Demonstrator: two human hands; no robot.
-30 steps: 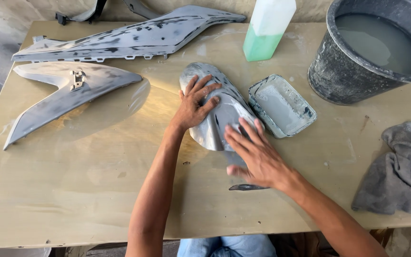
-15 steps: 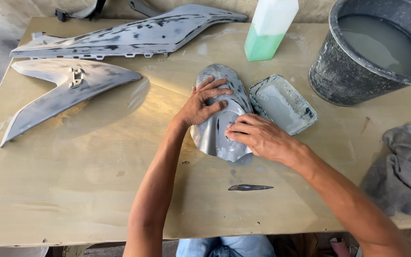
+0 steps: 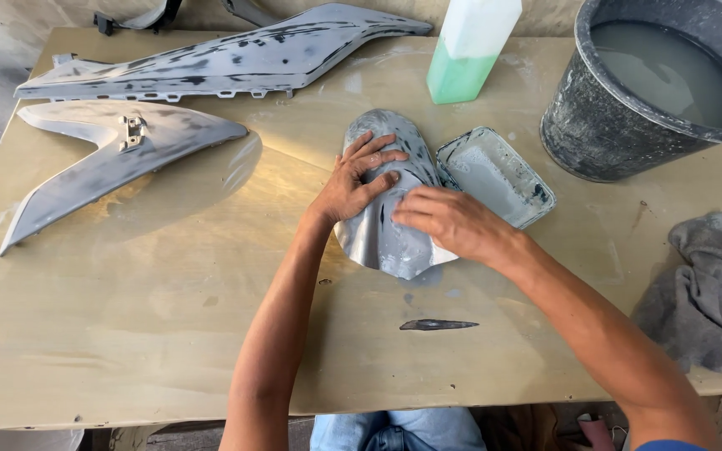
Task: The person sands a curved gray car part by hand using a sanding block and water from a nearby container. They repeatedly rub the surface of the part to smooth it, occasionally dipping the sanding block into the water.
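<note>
While the left hand [image 3: 359, 177] lies flat with its fingers [image 3: 378, 154] spread wide over the crown of the grey curved panel [image 3: 386, 234], it seems to serve as a clamp, pressing the piece against the table [image 3: 169, 334] so that it does not slide. Beside it, the right hand [image 3: 453, 221] rests on the panel's right flank, fingers close together and bent slightly, pressing down on the surface; a pale edge shows under the palm, perhaps a sheet or pad, though I cannot tell for sure. With the panel lying dome-up near the middle of the table, just ahead of the person, both arms reach it without stretching.

Just right of the panel, touching or nearly touching its edge, a shallow rectangular tray [image 3: 536, 196] holds a greyish wet film, probably kept close so the working hand can dip into it. Behind the tray stands a white bottle [image 3: 471, 50] with green liquid in its base. At the far right corner a dark bucket [image 3: 570, 134] of cloudy water sits within an arm's sweep. A grey rag [image 3: 708, 292] lies crumpled at the right edge, near the right forearm.

Well apart on the left, two long grey panels [image 3: 211, 58] lie side by side, out of the way of the hands. A small dark sliver [image 3: 438, 324] lies on the table just below the curved panel.
</note>
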